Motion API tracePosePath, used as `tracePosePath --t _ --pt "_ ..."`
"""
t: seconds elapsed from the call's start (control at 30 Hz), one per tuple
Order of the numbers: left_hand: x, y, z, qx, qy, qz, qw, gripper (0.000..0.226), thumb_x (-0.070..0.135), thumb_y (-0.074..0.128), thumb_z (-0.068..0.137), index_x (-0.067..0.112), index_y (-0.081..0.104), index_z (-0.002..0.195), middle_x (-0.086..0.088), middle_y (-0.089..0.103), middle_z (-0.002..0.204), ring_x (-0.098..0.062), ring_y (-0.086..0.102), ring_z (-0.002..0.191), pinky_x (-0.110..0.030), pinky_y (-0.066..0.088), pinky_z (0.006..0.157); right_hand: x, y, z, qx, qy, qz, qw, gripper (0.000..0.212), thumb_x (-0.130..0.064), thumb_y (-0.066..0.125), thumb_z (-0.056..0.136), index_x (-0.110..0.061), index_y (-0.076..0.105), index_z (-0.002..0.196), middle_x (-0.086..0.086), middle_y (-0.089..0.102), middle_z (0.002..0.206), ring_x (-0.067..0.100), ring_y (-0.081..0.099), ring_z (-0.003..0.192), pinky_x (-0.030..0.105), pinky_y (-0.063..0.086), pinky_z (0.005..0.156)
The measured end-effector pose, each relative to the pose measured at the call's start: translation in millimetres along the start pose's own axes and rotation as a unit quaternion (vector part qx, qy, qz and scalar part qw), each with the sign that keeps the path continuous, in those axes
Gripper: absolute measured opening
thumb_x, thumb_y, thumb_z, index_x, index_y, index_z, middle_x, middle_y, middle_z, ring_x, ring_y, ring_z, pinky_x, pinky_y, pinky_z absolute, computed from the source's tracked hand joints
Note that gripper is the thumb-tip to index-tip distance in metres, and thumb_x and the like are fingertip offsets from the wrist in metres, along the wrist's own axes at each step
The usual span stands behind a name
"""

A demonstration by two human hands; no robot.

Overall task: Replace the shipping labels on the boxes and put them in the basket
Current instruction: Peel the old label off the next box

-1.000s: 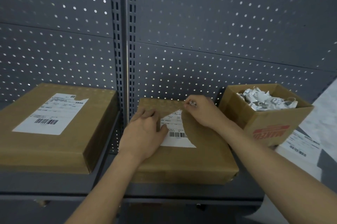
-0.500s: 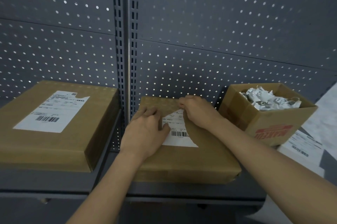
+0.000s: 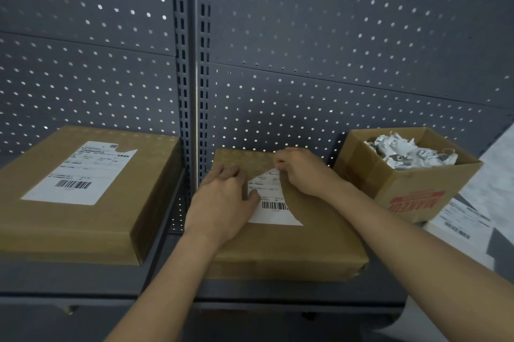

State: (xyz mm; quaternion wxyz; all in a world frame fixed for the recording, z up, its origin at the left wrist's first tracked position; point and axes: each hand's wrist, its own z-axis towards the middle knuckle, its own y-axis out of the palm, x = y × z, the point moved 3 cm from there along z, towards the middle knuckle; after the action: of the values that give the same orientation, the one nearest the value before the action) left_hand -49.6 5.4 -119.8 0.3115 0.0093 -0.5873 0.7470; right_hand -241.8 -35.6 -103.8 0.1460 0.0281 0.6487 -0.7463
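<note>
So the middle box point(image 3: 306, 247) sits flat on the grey shelf point(image 3: 83, 280), right up against the pegboard point(image 3: 333, 35) at the back. Its label point(image 3: 274, 213) is on the top face, barcode toward the near edge.

The left hand point(image 3: 222, 199) lies flat on the lid with the fingers fairly straight, pressing down. Its thumb rests on the left edge of the label and covers part of it. The right hand point(image 3: 303, 172) is curled up at the far end of the label, with its fingertips pinching the top corner. The label's right side ends in a slanted line with brown beside it. I honestly can't tell if that bit is folded over or torn away.

On the left half of the shelf, past the upright post, there's the left box point(image 3: 83, 230), bigger and also lying flat. It has a second label point(image 3: 80, 174) on top with a notch out of its far edge. Nobody's touching that one.

On the right, just beside the middle box, stands an open carton point(image 3: 403, 191) with red print on the front. It's full of crumpled paper point(image 3: 409, 152). Next to it, lower down, lies a white sheet point(image 3: 459, 224) with barcodes printed on it.
</note>
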Motion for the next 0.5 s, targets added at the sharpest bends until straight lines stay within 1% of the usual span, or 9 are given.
tracePosePath --t 0.07,0.1,0.13,0.2,0.23,0.3,0.37,0.4,0.5 --pt "-0.9 1.0 0.1 -0.003 -0.001 -0.002 1.000 0.047 0.042 0.048 0.094 0.011 0.059 0.128 0.001 0.055 0.137 -0.020 0.032 0.139 -0.031 0.028 0.112 11.6 -7.3 -2.8 0.036 0.038 0.079 0.996 0.019 -0.008 0.046 0.098 -0.016 0.058 0.085 -0.005 0.056 0.078 0.012 0.052 0.069 0.028 0.041 0.062" --pt "-1.2 1.2 0.0 -0.005 -0.003 -0.005 1.000 0.048 0.042 0.048 0.094 0.012 0.058 0.130 0.001 0.053 0.139 -0.021 0.030 0.142 -0.032 0.027 0.114 14.4 -8.9 -3.7 0.048 0.049 0.089 0.994 0.018 -0.009 0.046 0.099 -0.015 0.060 0.088 -0.005 0.059 0.078 0.011 0.055 0.069 0.027 0.043 0.062" --pt "-1.4 1.1 -0.1 -0.005 -0.004 -0.006 1.000 0.048 0.042 0.048 0.094 0.012 0.057 0.131 0.001 0.052 0.140 -0.021 0.029 0.143 -0.032 0.026 0.114 14.6 -8.2 -3.2 0.049 0.048 0.075 0.995 0.018 -0.009 0.046 0.098 -0.015 0.061 0.089 -0.002 0.061 0.081 0.013 0.057 0.072 0.028 0.046 0.064" --pt "-1.6 0.8 -0.3 -0.001 -0.001 -0.003 1.000 0.047 0.042 0.049 0.094 0.012 0.058 0.129 0.001 0.054 0.138 -0.020 0.031 0.141 -0.032 0.028 0.113 10.6 -2.7 -0.4 0.036 0.030 0.026 0.999 0.020 -0.009 0.046 0.097 -0.017 0.059 0.083 0.000 0.060 0.084 0.020 0.057 0.078 0.040 0.051 0.073" --pt "-1.7 1.0 -0.1 0.000 0.000 -0.003 1.000 0.047 0.043 0.049 0.094 0.012 0.059 0.128 0.001 0.054 0.137 -0.020 0.032 0.140 -0.032 0.029 0.112 8.1 0.7 0.7 0.026 0.022 0.002 0.999 0.020 -0.011 0.046 0.096 -0.018 0.056 0.081 0.000 0.058 0.084 0.021 0.055 0.079 0.045 0.052 0.074" --pt "-1.8 1.3 -0.2 -0.001 0.000 -0.004 1.000 0.048 0.043 0.049 0.094 0.013 0.058 0.130 0.002 0.053 0.139 -0.020 0.032 0.141 -0.032 0.029 0.113 2.1 5.1 1.5 0.015 -0.004 -0.047 0.999 0.017 -0.013 0.045 0.098 -0.018 0.054 0.083 0.000 0.054 0.088 0.022 0.054 0.081 0.048 0.051 0.074" --pt "-2.3 1.7 -0.3 0.000 -0.002 -0.007 1.000 0.048 0.042 0.049 0.094 0.013 0.058 0.131 0.001 0.054 0.139 -0.020 0.033 0.140 -0.033 0.031 0.112 -3.6 7.2 0.0 0.010 -0.029 -0.100 0.995 0.015 -0.009 0.043 0.097 -0.018 0.055 0.097 0.003 0.053 0.095 0.027 0.056 0.085 0.044 0.051 0.073" --pt "-2.2 1.9 -0.2 0.003 -0.002 -0.005 1.000 0.048 0.042 0.050 0.093 0.012 0.059 0.129 0.001 0.055 0.136 -0.020 0.035 0.138 -0.033 0.032 0.110 -7.4 7.4 -1.3 0.012 -0.041 -0.137 0.990 0.020 -0.006 0.042 0.097 -0.015 0.056 0.107 0.006 0.054 0.100 0.029 0.058 0.087 0.039 0.048 0.068" --pt "-1.5 2.1 -0.2 0.010 0.000 0.000 1.000 0.046 0.041 0.051 0.092 0.010 0.061 0.125 -0.001 0.058 0.131 -0.021 0.037 0.134 -0.033 0.033 0.108 -19.8 6.1 -5.2 0.015 -0.073 -0.236 0.969 0.031 0.000 0.039 0.096 -0.008 0.051 0.124 0.009 0.053 0.109 0.030 0.062 0.091 0.031 0.030 0.054"
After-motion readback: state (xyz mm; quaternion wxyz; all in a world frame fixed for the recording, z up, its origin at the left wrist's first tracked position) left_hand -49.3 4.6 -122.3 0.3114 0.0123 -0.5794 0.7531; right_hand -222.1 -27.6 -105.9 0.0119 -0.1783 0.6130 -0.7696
